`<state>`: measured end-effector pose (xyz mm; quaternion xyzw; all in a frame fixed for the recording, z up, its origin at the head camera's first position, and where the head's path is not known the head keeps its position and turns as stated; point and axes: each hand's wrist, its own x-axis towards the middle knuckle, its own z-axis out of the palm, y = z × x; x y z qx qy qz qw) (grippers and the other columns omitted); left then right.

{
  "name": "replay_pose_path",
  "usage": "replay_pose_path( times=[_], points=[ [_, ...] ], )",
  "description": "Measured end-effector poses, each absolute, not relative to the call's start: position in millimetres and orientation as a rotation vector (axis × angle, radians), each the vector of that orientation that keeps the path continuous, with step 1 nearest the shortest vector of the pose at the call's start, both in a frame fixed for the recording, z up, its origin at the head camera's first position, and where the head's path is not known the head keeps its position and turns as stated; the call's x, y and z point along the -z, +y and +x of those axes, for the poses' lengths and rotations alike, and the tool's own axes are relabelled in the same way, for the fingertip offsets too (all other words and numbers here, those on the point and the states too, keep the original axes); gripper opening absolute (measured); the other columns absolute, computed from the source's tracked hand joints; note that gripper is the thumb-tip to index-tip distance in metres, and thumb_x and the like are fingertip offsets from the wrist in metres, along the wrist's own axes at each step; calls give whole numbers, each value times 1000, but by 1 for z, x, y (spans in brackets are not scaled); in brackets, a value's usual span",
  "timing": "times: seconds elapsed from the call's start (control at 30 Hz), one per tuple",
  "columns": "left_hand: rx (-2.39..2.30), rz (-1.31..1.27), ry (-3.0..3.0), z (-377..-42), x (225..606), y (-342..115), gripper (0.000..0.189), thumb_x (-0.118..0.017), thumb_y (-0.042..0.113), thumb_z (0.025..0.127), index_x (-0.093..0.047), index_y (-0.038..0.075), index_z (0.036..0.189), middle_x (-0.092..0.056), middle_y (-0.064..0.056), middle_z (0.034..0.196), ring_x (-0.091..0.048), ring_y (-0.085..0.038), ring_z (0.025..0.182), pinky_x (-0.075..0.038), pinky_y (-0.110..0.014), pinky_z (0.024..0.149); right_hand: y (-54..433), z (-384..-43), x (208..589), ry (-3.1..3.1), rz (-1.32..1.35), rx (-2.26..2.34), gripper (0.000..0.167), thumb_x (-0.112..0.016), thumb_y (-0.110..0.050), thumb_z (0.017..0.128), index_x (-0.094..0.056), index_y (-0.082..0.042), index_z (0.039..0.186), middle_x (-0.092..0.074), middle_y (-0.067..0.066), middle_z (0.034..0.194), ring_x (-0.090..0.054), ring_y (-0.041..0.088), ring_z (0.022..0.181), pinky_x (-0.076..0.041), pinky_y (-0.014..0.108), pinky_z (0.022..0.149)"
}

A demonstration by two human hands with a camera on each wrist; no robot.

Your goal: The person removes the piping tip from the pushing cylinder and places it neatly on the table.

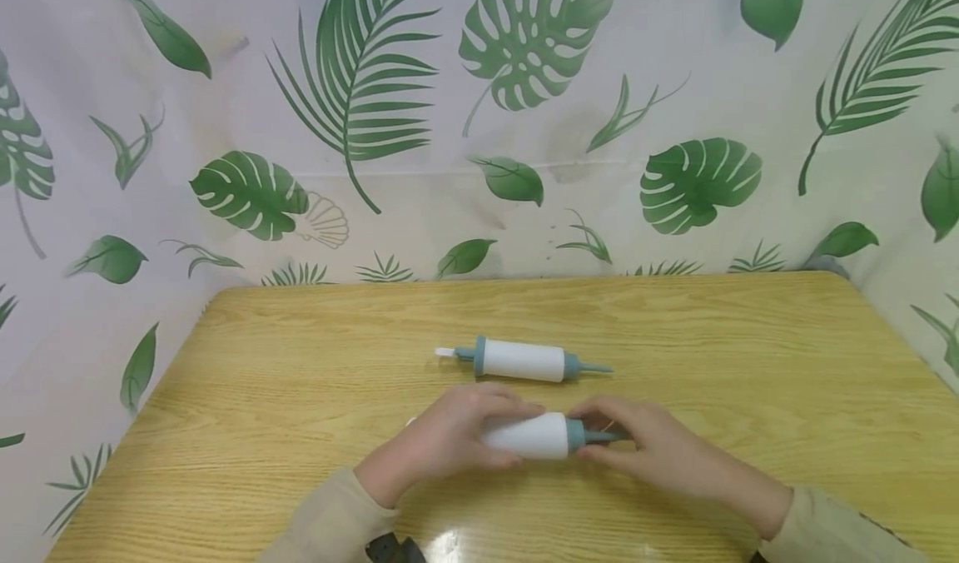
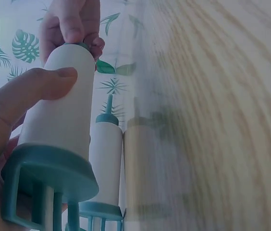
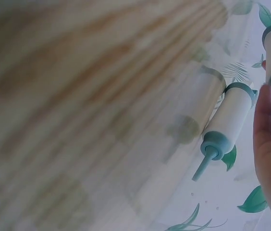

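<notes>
A white-barrelled syringe with teal ends (image 1: 541,436) is held sideways low over the table. My left hand (image 1: 444,434) grips its barrel, thumb along the side, as the left wrist view shows. At the nozzle end, the thumb and fingertips of my right hand (image 1: 659,448) pinch around the teal collar (image 1: 575,435). The slender teal nozzle (image 1: 603,436) points right into the right palm. In the left wrist view a teal flange (image 2: 54,171) with a slotted frame sits at the rear end, below the left thumb.
A second, matching syringe (image 1: 524,361) lies on the wooden table (image 1: 315,346) just beyond the hands, its nozzle pointing right. Leaf-printed sheeting (image 1: 419,238) rises behind the table and at both sides.
</notes>
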<state>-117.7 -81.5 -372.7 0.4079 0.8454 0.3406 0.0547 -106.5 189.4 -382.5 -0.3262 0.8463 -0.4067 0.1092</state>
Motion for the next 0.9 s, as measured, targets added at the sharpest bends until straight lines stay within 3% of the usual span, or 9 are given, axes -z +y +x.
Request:
replay_pose_path(
  times=[0.1, 0.2, 0.33, 0.47, 0.63, 0.83, 0.9],
  points=[
    [-1046, 1249, 2574, -118, 373, -81, 49, -82, 15, 75, -66, 11, 122, -64, -2, 115, -58, -9, 102, -47, -21, 87, 190, -108, 385, 2508, -1021, 1227, 38, -74, -24, 84, -58, -12, 116, -63, -5, 108, -61, 10, 94, -54, 31, 80],
    [-1050, 1254, 2572, -118, 373, -81, 50, -82, 15, 75, -67, 11, 122, -64, -2, 115, -58, -10, 103, -47, -21, 87, 190, -109, 386, 2510, -1036, 1232, 52, -77, -28, 79, -54, -7, 121, -60, -4, 111, -60, 9, 94, -54, 31, 80],
    [-1038, 1230, 2564, -117, 372, -80, 50, -82, 15, 75, -66, 12, 123, -64, -2, 117, -58, -10, 104, -46, -22, 89, 191, -109, 384, 2461, -970, 1189, 49, -65, -32, 90, -54, -4, 128, -63, -3, 109, -61, 9, 92, -53, 30, 79],
    [-1033, 1232, 2562, -117, 371, -80, 51, -82, 15, 76, -66, 12, 123, -64, -1, 117, -57, -9, 106, -46, -22, 90, 191, -108, 382, 2448, -929, 1151, 36, -55, -33, 97, -61, -9, 123, -68, -6, 99, -62, 7, 87, -53, 28, 76],
    [-1042, 1257, 2565, -117, 373, -80, 50, -82, 15, 75, -66, 11, 123, -64, -2, 116, -58, -9, 104, -46, -22, 89, 190, -106, 384, 2514, -994, 1184, 34, -64, -35, 90, -63, -12, 116, -66, -2, 110, -62, 8, 96, -53, 30, 82],
    [-1057, 1264, 2555, -116, 375, -78, 50, -82, 14, 75, -66, 10, 122, -64, -2, 113, -58, -10, 102, -47, -21, 88, 190, -106, 386, 2512, -1061, 1228, 36, -72, -32, 84, -58, -13, 112, -64, -2, 107, -62, 9, 92, -54, 28, 78],
    [-1057, 1262, 2562, -116, 375, -78, 49, -83, 14, 75, -67, 10, 122, -64, -2, 113, -58, -10, 101, -47, -21, 87, 189, -106, 386, 2513, -1049, 1235, 43, -75, -33, 80, -56, -11, 113, -63, -2, 107, -61, 10, 92, -54, 29, 78]
  ],
)
